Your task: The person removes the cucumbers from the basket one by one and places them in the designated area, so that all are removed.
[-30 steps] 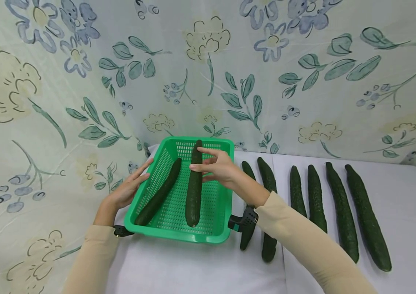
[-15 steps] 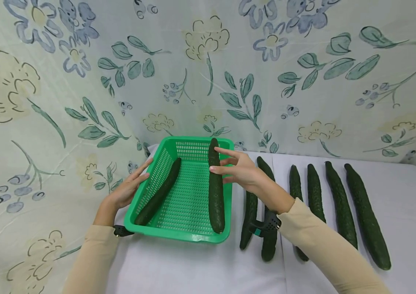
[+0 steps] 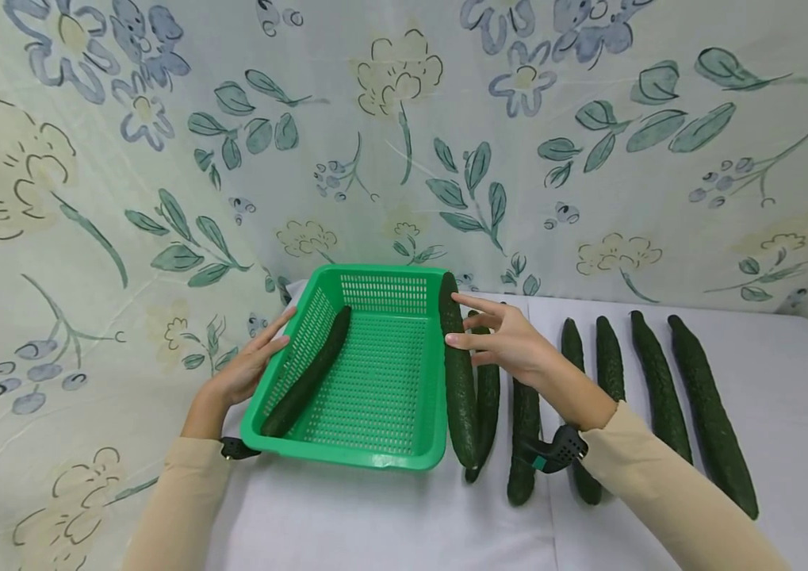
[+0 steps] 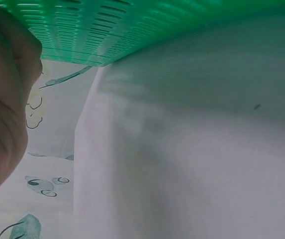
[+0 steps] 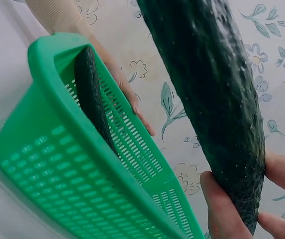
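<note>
My right hand (image 3: 514, 342) pinches a long dark green cucumber (image 3: 459, 400) between thumb and fingers. In the head view this cucumber overlaps the right rim of a green plastic basket (image 3: 346, 457). The right wrist view has the held cucumber (image 5: 209, 94) raised higher than the basket wall, with fingertips around its narrower end. Against the outside of the basket's left wall rests my left hand (image 3: 252, 369), its fingers extended along the rim. A second cucumber (image 3: 312, 373) lies slanted inside, along the left wall.
Right of the basket, several cucumbers lie in a row on the white tablecloth (image 3: 346, 515), among them a large one (image 3: 714, 416) at the far right. My right forearm passes over part of the row. A floral cloth (image 3: 404, 159) hangs behind the table.
My right hand has carried the cucumber rightward, from over the basket's middle to its right rim. The left hand, the basket and the cucumber inside have stayed in place.
</note>
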Action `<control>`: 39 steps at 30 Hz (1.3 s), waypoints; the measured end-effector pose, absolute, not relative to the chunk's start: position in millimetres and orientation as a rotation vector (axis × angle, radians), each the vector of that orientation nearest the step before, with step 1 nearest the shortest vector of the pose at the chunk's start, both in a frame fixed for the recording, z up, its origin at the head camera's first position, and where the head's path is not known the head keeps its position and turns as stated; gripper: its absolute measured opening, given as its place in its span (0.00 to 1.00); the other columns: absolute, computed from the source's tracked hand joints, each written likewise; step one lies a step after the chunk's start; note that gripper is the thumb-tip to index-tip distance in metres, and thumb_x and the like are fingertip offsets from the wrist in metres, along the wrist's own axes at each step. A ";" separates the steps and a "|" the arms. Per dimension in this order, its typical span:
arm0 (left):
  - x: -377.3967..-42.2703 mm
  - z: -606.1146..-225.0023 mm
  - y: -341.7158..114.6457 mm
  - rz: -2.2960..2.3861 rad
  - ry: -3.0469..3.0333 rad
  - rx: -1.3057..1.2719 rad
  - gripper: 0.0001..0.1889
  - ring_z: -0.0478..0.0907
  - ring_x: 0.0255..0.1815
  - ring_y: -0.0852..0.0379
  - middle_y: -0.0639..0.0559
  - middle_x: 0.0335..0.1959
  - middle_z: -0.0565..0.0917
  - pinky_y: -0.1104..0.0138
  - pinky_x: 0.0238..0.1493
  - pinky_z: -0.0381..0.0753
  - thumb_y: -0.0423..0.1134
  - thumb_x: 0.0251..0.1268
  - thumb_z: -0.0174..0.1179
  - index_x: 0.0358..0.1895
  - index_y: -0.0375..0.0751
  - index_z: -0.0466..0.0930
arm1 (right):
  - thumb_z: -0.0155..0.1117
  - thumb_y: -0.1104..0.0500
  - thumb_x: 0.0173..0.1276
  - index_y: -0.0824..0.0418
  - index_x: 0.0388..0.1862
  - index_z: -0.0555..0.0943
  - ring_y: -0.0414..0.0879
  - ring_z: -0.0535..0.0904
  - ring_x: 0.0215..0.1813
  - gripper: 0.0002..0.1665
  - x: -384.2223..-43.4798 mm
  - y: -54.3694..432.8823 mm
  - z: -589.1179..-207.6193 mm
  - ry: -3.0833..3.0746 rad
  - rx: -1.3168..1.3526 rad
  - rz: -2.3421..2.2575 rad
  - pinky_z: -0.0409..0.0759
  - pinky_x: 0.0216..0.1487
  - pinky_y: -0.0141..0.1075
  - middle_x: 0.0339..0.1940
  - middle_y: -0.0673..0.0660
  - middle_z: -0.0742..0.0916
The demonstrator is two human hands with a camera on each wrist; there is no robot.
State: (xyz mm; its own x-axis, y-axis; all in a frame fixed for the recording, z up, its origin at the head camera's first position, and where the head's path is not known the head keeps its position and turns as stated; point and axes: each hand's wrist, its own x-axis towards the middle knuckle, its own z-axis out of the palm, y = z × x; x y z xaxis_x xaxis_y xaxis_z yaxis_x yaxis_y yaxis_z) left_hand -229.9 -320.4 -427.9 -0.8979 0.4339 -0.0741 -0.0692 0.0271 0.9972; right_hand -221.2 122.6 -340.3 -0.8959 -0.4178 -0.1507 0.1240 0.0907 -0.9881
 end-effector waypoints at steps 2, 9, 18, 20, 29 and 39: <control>-230.5 -427.6 -320.2 1.933 1.951 0.371 0.31 0.76 0.61 0.52 0.37 0.79 0.48 0.59 0.51 0.82 0.45 0.85 0.37 0.82 0.63 0.35 | 0.71 0.62 0.66 0.52 0.80 0.62 0.50 0.78 0.52 0.46 -220.5 127.7 -342.0 1.991 -0.295 -1.854 0.82 0.45 0.43 0.65 0.68 0.69; -232.1 -426.9 -319.4 1.926 1.955 0.369 0.31 0.78 0.59 0.53 0.36 0.78 0.50 0.59 0.50 0.82 0.45 0.85 0.37 0.82 0.64 0.36 | 0.72 0.60 0.65 0.51 0.80 0.60 0.57 0.69 0.62 0.48 -217.9 147.4 -347.8 2.018 -0.305 -1.820 0.80 0.48 0.45 0.68 0.68 0.66; -230.7 -429.5 -322.3 1.908 1.984 0.344 0.30 0.74 0.63 0.53 0.42 0.80 0.46 0.58 0.53 0.81 0.46 0.85 0.37 0.82 0.67 0.37 | 0.73 0.61 0.65 0.52 0.81 0.59 0.52 0.76 0.55 0.49 -215.1 172.5 -357.8 2.027 -0.308 -1.792 0.81 0.46 0.44 0.69 0.70 0.65; -230.5 -430.3 -322.8 1.904 1.991 0.350 0.30 0.74 0.63 0.53 0.41 0.80 0.46 0.58 0.53 0.81 0.46 0.85 0.37 0.82 0.67 0.37 | 0.73 0.60 0.65 0.53 0.81 0.58 0.51 0.77 0.52 0.49 -213.9 178.5 -359.0 2.032 -0.307 -1.785 0.81 0.44 0.43 0.69 0.70 0.65; -230.0 -430.3 -321.6 1.907 1.984 0.369 0.30 0.75 0.62 0.53 0.39 0.79 0.48 0.58 0.52 0.81 0.46 0.85 0.37 0.82 0.67 0.37 | 0.71 0.60 0.67 0.55 0.82 0.56 0.52 0.76 0.56 0.50 -210.0 205.3 -362.5 2.081 -0.262 -1.736 0.80 0.51 0.48 0.70 0.71 0.63; -230.7 -431.2 -323.1 1.918 1.949 0.372 0.31 0.76 0.61 0.54 0.36 0.79 0.48 0.59 0.52 0.81 0.45 0.85 0.36 0.82 0.64 0.35 | 0.70 0.59 0.68 0.55 0.82 0.54 0.51 0.76 0.55 0.49 -205.3 233.8 -371.1 2.155 -0.231 -1.745 0.81 0.48 0.45 0.71 0.72 0.63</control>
State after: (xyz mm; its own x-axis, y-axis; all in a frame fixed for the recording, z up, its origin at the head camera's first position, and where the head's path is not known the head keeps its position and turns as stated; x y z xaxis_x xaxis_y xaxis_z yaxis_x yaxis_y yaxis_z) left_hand -230.7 -323.1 -431.2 -0.8930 0.4424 -0.0827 -0.0758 0.0334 0.9966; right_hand -205.3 233.8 -371.1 -0.9228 -0.3451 -0.1713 0.0958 0.2251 -0.9696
